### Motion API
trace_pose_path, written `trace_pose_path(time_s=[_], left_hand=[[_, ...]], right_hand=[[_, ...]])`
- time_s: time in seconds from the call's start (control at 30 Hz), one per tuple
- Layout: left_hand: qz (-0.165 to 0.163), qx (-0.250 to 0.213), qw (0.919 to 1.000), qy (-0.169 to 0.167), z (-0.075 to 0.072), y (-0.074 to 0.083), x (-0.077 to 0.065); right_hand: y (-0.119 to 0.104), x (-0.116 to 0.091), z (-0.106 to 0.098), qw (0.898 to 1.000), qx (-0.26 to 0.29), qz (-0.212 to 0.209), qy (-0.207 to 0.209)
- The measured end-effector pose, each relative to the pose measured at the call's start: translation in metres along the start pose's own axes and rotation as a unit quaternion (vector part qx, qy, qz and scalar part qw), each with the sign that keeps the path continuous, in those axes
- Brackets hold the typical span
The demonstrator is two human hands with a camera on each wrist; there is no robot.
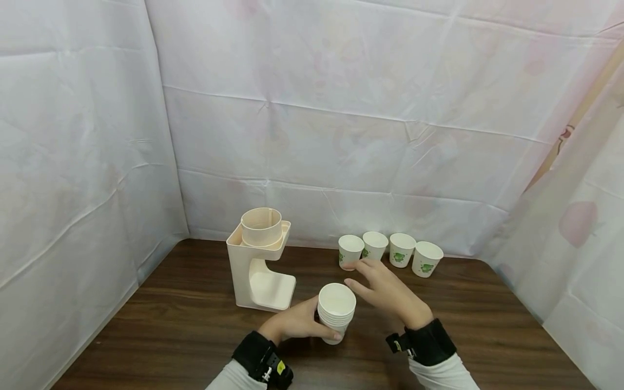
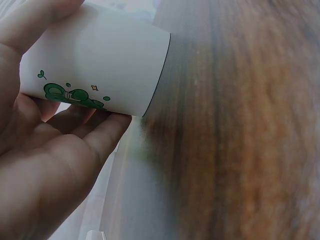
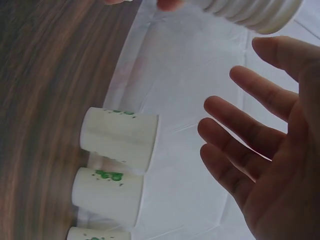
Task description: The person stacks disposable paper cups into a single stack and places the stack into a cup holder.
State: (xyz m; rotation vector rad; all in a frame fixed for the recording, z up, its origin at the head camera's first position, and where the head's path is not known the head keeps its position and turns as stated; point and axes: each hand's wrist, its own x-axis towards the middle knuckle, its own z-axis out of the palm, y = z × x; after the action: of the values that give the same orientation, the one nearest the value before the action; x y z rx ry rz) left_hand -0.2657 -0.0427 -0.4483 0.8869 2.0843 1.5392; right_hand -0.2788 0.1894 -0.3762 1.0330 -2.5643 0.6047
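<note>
A stack of white paper cups (image 1: 336,306) stands upright near the table's front, with my left hand (image 1: 299,320) gripping it low from the left. In the left wrist view, the thumb and fingers wrap the lowest paper cup (image 2: 100,55), which has a green cartoon print. My right hand (image 1: 385,290) reaches in from the right with fingers spread and nothing held. Its thumb is close to the stack's rim, and its fingertips overlap the leftmost single paper cup (image 1: 350,250) in the head view. The right wrist view shows those fingers (image 3: 245,125) apart from the cups.
Several single paper cups with green prints, among them the rightmost cup (image 1: 427,259), stand in a row at the back of the wooden table (image 1: 185,314). A cream stand (image 1: 244,276) with a round holder (image 1: 261,227) on top is left of the stack. White cloth (image 1: 317,135) hangs around.
</note>
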Motion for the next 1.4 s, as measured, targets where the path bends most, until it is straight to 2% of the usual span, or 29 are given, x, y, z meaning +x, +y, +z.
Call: trace_pose_path(time_s=[0.67,0.87,1.2,1.4], left_hand=[[-0.011,0.009,0.9999,0.005,-0.001,0.001,0.000],[-0.007,0.012,0.9999,0.006,-0.002,0.000,0.000],[-0.005,0.000,1.0000,0.005,-0.001,0.001,-0.002],[0.004,0.000,1.0000,-0.001,-0.001,0.002,0.000]], right_hand=[[0.032,0.013,0.028,0.994,-0.062,0.008,0.090],[0.034,0.017,0.033,0.993,-0.072,0.017,0.094],[0.044,0.017,0.035,0.994,-0.060,0.057,0.077],[0.055,0.023,0.039,0.993,-0.062,0.037,0.092]])
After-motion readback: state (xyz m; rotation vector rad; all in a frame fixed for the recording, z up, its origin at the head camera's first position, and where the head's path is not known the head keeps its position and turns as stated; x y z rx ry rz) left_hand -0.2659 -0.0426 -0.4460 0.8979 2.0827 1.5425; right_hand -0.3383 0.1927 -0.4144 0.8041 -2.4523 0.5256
